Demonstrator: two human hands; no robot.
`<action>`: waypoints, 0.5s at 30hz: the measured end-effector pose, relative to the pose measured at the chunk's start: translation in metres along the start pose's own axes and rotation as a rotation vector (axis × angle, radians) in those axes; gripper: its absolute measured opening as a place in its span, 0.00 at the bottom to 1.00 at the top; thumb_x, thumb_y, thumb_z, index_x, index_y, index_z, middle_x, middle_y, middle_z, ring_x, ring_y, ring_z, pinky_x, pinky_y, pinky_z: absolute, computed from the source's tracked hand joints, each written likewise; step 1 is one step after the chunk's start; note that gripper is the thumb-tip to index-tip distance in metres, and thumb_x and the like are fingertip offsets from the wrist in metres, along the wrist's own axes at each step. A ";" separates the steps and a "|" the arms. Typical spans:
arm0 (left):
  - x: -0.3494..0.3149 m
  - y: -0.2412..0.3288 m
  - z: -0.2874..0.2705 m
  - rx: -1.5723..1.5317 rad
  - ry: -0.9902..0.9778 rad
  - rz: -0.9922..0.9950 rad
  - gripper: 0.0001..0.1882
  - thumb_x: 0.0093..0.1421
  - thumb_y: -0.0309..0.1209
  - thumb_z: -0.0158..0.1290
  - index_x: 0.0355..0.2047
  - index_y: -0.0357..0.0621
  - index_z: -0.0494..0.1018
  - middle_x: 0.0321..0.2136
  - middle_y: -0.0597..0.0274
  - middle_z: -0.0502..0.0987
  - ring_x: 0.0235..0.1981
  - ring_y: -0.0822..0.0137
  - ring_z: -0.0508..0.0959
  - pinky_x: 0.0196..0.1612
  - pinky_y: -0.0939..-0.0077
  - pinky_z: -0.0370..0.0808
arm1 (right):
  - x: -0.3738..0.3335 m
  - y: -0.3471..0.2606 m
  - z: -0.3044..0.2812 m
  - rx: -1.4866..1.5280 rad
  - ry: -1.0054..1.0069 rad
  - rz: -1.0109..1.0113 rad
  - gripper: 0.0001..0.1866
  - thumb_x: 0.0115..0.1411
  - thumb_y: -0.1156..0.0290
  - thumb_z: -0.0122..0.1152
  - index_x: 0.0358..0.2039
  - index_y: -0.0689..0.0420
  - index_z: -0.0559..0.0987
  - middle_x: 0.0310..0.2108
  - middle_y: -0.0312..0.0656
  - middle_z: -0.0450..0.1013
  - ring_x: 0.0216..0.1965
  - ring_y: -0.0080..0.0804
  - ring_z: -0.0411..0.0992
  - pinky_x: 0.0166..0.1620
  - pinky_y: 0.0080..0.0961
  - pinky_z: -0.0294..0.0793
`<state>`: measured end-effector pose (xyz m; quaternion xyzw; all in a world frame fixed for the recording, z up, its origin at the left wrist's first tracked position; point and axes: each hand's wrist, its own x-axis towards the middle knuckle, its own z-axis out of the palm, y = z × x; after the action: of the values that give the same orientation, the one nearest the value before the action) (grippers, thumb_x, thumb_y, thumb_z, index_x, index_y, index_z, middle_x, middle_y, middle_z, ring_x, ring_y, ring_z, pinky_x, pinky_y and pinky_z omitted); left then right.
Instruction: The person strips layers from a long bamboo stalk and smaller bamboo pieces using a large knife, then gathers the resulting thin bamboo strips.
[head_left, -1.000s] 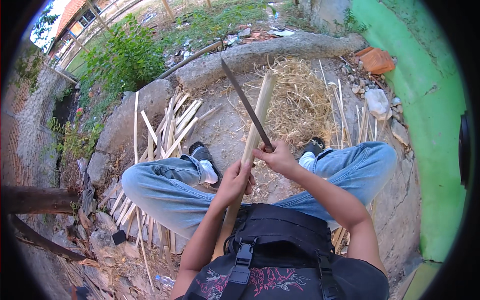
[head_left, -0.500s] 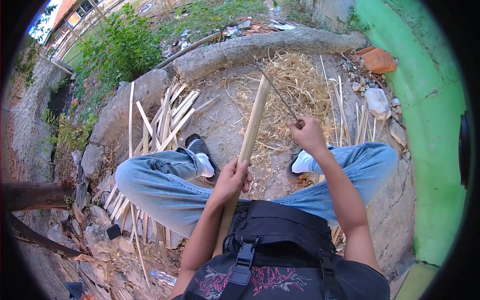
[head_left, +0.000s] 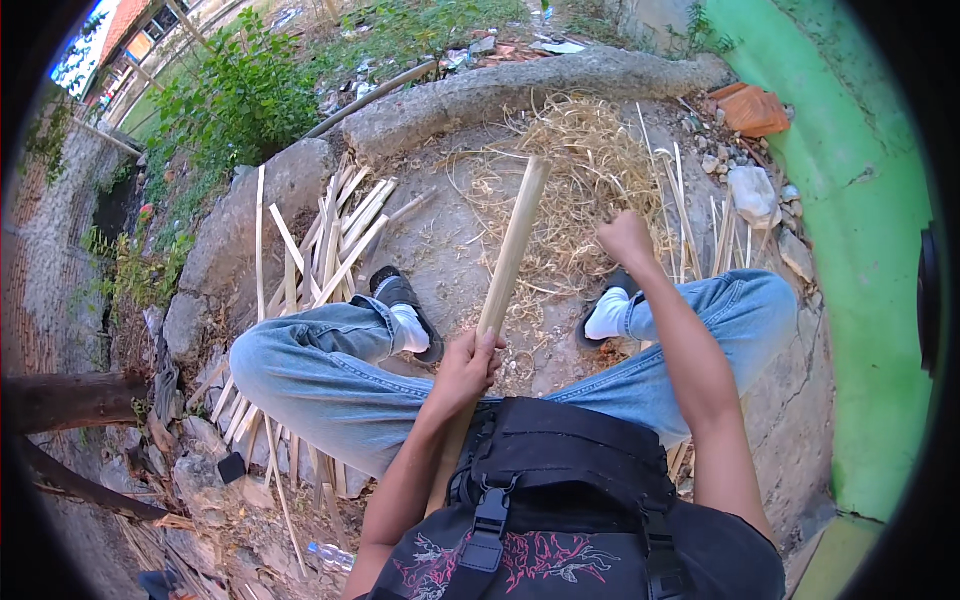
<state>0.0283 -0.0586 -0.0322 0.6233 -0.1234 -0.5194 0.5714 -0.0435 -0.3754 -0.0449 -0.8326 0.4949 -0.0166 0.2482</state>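
A long, pale split bamboo piece [head_left: 513,243] slants up and away from my lap, its far end over the ground. My left hand [head_left: 468,365] is closed round its lower part, above my left thigh. Out to the right of the bamboo, my right hand [head_left: 627,240] is in a fist, apart from it. That fist holds the handle of a thin knife, whose blade barely shows now. Beneath and beyond lies a heap of curled shavings [head_left: 590,150].
Split strips [head_left: 340,235] lie piled by my left foot, with more strips [head_left: 680,215] to the right. A low concrete kerb [head_left: 520,88] curves across the far side. A green wall [head_left: 865,300] bounds the right, near an orange brick [head_left: 752,110] and a whitish block [head_left: 753,197].
My right hand has moved slightly right and away from me, off the bamboo, and the knife blade that lay against its far end has swung out of sight. The left hand keeps its hold.
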 end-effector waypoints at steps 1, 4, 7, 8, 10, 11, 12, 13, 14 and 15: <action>-0.001 0.004 0.000 -0.037 -0.033 -0.005 0.17 0.69 0.42 0.40 0.35 0.39 0.68 0.15 0.73 0.61 0.12 0.80 0.58 0.15 0.83 0.56 | 0.009 0.016 0.011 0.066 0.067 -0.005 0.14 0.48 0.62 0.58 0.25 0.61 0.80 0.25 0.56 0.76 0.28 0.48 0.77 0.34 0.40 0.75; -0.004 0.015 0.001 -0.037 -0.020 -0.046 0.18 0.68 0.43 0.41 0.35 0.39 0.68 0.15 0.71 0.63 0.12 0.79 0.61 0.15 0.83 0.59 | -0.001 0.001 0.010 0.216 0.084 -0.035 0.16 0.48 0.61 0.58 0.23 0.63 0.79 0.22 0.55 0.75 0.24 0.48 0.75 0.31 0.38 0.72; 0.000 0.015 -0.006 0.046 -0.007 -0.047 0.20 0.68 0.44 0.41 0.34 0.37 0.69 0.17 0.66 0.69 0.14 0.76 0.69 0.18 0.82 0.65 | -0.025 -0.015 0.013 0.411 0.052 -0.119 0.17 0.49 0.59 0.60 0.19 0.62 0.78 0.15 0.47 0.72 0.17 0.37 0.69 0.25 0.34 0.65; 0.002 0.014 -0.008 0.000 -0.004 0.003 0.21 0.68 0.44 0.42 0.35 0.36 0.69 0.18 0.65 0.70 0.15 0.76 0.70 0.19 0.82 0.67 | -0.034 -0.024 0.011 0.481 -0.017 -0.138 0.17 0.50 0.59 0.62 0.19 0.61 0.78 0.13 0.42 0.70 0.16 0.31 0.66 0.23 0.31 0.63; 0.002 0.023 -0.010 -0.009 -0.010 0.086 0.21 0.68 0.44 0.42 0.38 0.34 0.68 0.21 0.62 0.72 0.18 0.75 0.72 0.23 0.82 0.70 | -0.056 -0.042 0.001 0.598 -0.116 -0.133 0.19 0.56 0.56 0.63 0.19 0.59 0.79 0.11 0.30 0.65 0.15 0.17 0.60 0.21 0.24 0.56; 0.001 0.028 -0.008 -0.008 -0.010 0.088 0.21 0.68 0.44 0.42 0.38 0.34 0.68 0.21 0.62 0.72 0.18 0.75 0.72 0.23 0.82 0.70 | -0.061 -0.046 -0.001 0.600 -0.114 -0.135 0.19 0.56 0.56 0.63 0.19 0.59 0.79 0.11 0.30 0.65 0.15 0.17 0.60 0.21 0.24 0.56; 0.000 0.033 -0.006 -0.027 -0.048 0.109 0.21 0.68 0.45 0.41 0.40 0.35 0.68 0.21 0.63 0.72 0.17 0.75 0.71 0.23 0.82 0.69 | -0.065 -0.049 -0.002 0.671 -0.115 -0.166 0.20 0.57 0.55 0.62 0.19 0.59 0.79 0.11 0.29 0.64 0.15 0.17 0.59 0.21 0.23 0.55; -0.001 0.037 -0.005 -0.045 -0.087 0.130 0.21 0.68 0.45 0.40 0.41 0.35 0.67 0.21 0.63 0.71 0.17 0.76 0.71 0.23 0.82 0.69 | -0.067 -0.051 -0.003 0.743 -0.116 -0.197 0.21 0.58 0.54 0.61 0.20 0.60 0.79 0.12 0.27 0.64 0.15 0.16 0.58 0.20 0.22 0.54; -0.002 0.038 -0.004 -0.042 -0.087 0.132 0.21 0.68 0.45 0.40 0.41 0.35 0.67 0.21 0.63 0.71 0.17 0.76 0.71 0.23 0.82 0.69 | -0.067 -0.051 -0.004 0.836 -0.162 -0.190 0.19 0.59 0.55 0.61 0.26 0.60 0.80 0.12 0.25 0.61 0.13 0.14 0.56 0.18 0.21 0.52; -0.003 0.039 -0.004 -0.062 -0.158 0.121 0.21 0.68 0.45 0.40 0.42 0.36 0.66 0.20 0.64 0.70 0.16 0.76 0.69 0.21 0.83 0.68 | -0.069 -0.052 -0.006 0.839 -0.160 -0.190 0.19 0.59 0.55 0.61 0.26 0.60 0.80 0.12 0.25 0.61 0.13 0.14 0.56 0.18 0.21 0.52</action>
<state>0.0474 -0.0661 0.0014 0.5540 -0.1895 -0.5348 0.6092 -0.0375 -0.3001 -0.0023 -0.7001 0.3457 -0.1745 0.5999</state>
